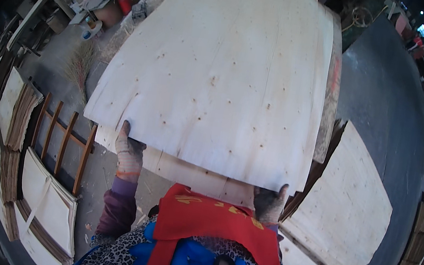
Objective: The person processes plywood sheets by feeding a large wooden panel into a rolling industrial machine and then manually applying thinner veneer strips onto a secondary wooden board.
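A large pale wood veneer sheet (pixel 220 74) dotted with small brown knots stretches away in front of me. My left hand (pixel 128 154) grips its near edge toward the left corner, thumb on top and fingers hidden underneath. Close to the near right corner, my right hand (pixel 269 201) is closed on the same edge, its thumb also above. Both hands look covered by worn, stained gloves. Under the raised near edge shows another pale sheet (pixel 185 171), reaching closer to my red apron (pixel 210 222). How many sheets lie below cannot be seen.
Stacked veneer (pixel 343 200) lies on the right, with more piles (pixel 51 196) at the left. A wooden rack (pixel 65 142) and a twig broom (pixel 78 67) are on the left. Grey floor (pixel 382 97) runs along the right. Cluttered items, including a red container (pixel 124 3), stand far left.
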Demonstrator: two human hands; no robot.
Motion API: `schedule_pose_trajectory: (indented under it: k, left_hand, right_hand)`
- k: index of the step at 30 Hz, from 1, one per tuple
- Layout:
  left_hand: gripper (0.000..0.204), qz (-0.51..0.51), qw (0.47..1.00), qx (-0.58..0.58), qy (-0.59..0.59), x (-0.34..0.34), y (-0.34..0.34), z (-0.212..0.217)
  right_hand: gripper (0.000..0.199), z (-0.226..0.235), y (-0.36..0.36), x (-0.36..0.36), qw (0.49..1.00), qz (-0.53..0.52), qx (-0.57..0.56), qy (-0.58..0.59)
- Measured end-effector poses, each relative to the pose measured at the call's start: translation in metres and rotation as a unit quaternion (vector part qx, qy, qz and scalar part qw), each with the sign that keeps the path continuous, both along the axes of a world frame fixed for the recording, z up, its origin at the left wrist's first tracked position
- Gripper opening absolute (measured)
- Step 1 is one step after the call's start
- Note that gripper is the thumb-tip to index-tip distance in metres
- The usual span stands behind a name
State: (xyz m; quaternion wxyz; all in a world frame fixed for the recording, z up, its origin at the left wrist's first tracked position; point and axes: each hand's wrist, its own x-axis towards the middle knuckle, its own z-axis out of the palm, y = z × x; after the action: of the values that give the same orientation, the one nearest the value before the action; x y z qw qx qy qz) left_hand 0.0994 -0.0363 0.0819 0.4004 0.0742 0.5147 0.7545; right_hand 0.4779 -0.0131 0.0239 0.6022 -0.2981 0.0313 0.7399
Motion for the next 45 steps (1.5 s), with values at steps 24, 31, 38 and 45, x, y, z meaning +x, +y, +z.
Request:
schedule_pose_trajectory:
  k: [24,31,38,45]
  left_hand:
    - [0.054,0.107,0.991,0.046,0.058,-0.083,0.025,-0.058]
    - [0.044,0.181,0.975,0.054,0.112,-0.113,0.122,0.047]
    - [0.035,0.134,0.981,0.124,0.057,-0.159,0.228,0.108]
    - [0.037,0.125,0.986,0.034,0.102,-0.199,0.364,0.099]
  right_hand:
    - [0.048,-0.003,0.085,0.057,0.914,-0.199,0.070,-0.346]
    - [0.042,0.091,0.166,0.041,0.775,-0.188,0.205,-0.567]
    - [0.031,0.196,0.252,-0.003,0.761,-0.164,0.233,-0.583]
    - [0.023,0.180,0.382,-0.010,0.825,-0.058,0.174,-0.534]
